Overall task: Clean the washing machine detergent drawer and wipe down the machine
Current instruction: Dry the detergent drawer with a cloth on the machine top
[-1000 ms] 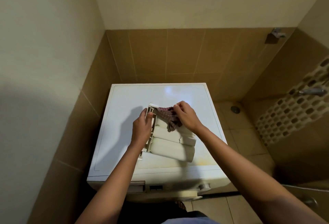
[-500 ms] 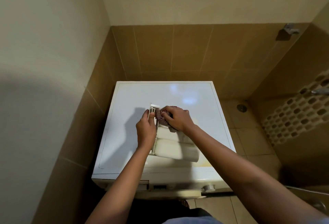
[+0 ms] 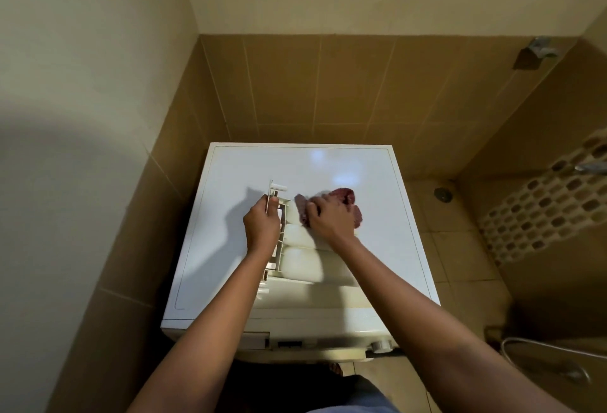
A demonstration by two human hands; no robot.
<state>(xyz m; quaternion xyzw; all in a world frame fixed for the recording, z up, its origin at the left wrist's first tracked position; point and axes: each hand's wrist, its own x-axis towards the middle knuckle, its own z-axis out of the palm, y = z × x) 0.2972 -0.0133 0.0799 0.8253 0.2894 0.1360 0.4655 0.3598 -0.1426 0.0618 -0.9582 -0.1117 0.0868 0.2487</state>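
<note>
The cream rigid plastic detergent drawer point(image 3: 300, 258) is likely light, stiff and slippery. Hold its side wall, where the left hand point(image 3: 261, 227) grips. The right hand point(image 3: 330, 219) clutches a soft maroon cloth point(image 3: 345, 197).

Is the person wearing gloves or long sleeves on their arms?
No gloves. The left hand and right hand are bare, with no rings that I can see. Both forearms are bare too, no sleeves, watch or bracelet showing. Only some blue-grey clothing peeks in at the bottom edge.
</note>
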